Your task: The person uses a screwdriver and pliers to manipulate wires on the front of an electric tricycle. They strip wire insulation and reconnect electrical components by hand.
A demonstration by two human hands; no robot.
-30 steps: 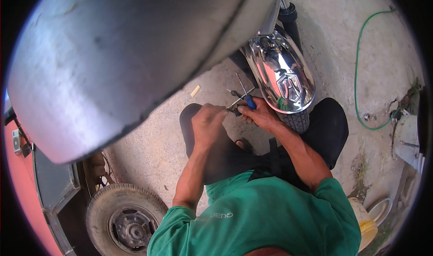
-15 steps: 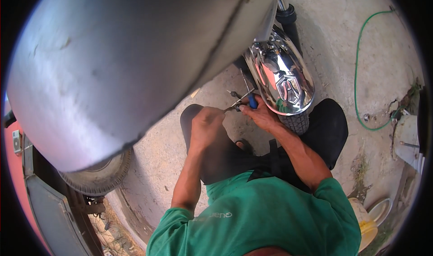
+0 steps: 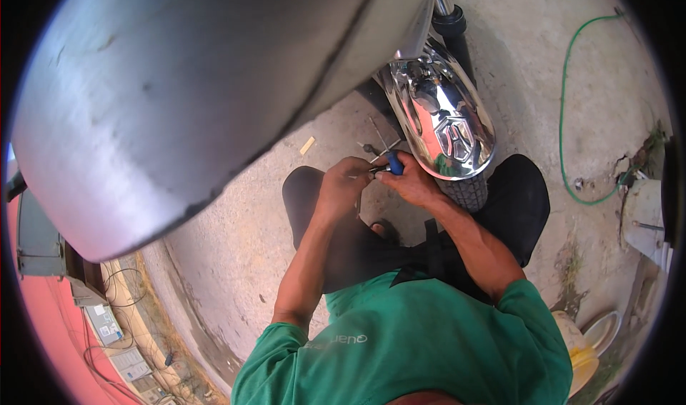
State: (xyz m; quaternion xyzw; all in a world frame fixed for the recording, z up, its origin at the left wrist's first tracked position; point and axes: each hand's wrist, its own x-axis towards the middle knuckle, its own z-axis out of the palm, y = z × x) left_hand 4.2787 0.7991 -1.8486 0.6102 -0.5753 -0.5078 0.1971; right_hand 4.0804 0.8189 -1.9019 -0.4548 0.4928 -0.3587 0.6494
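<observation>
My right hand grips a blue-handled screwdriver and touches a small dark metal piece. My left hand is closed at that same piece, fingertips nearly meeting those of the right; exactly what it pinches is partly hidden. A thin metal bar and a small dark knob show just beyond my fingers. Both hands are between my knees, just left of a chrome front mudguard over a black tyre.
A large silver body panel overhangs the upper left. A light wooden piece lies on concrete. A green hose runs at right, near a white bucket. Grey boxes and wires line a pink wall at lower left.
My left hand has risen slightly toward my right hand. At lower left, the tyred vehicle has moved up out of sight behind the panel, uncovering boxes and wires along the wall.
</observation>
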